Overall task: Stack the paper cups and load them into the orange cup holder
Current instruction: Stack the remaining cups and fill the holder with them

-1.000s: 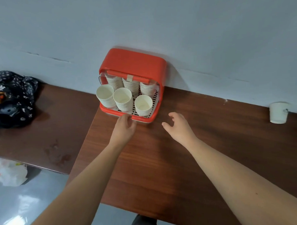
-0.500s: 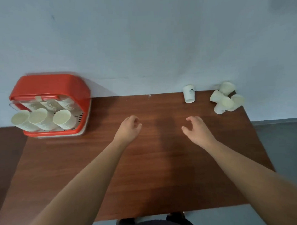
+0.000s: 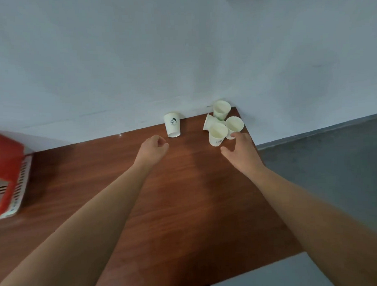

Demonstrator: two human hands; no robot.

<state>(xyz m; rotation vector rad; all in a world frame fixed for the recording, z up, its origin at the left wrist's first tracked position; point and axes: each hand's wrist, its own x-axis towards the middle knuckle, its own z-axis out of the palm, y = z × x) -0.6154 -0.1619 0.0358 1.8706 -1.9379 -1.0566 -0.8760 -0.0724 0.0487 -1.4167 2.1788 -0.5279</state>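
Several white paper cups (image 3: 218,131) lie and stand in a cluster at the table's far right corner. One more cup (image 3: 172,127) stands upside down alone by the wall, left of the cluster. My right hand (image 3: 241,150) reaches to the cluster with spread fingers, its fingertips at the nearest cups, holding nothing. My left hand (image 3: 154,149) hovers over the table just in front of the lone cup, fingers loosely curled and empty. The orange cup holder (image 3: 7,170) is partly cut off at the left edge of the view.
The brown wooden table (image 3: 185,207) stands against a pale blue wall (image 3: 180,57). Its right edge drops to a grey floor (image 3: 322,159) right beside the cup cluster.
The view has swung right, away from the orange holder toward the loose cups. Both hands moved right and forward; my right hand now reaches the cluster and my left hand nears the lone cup.
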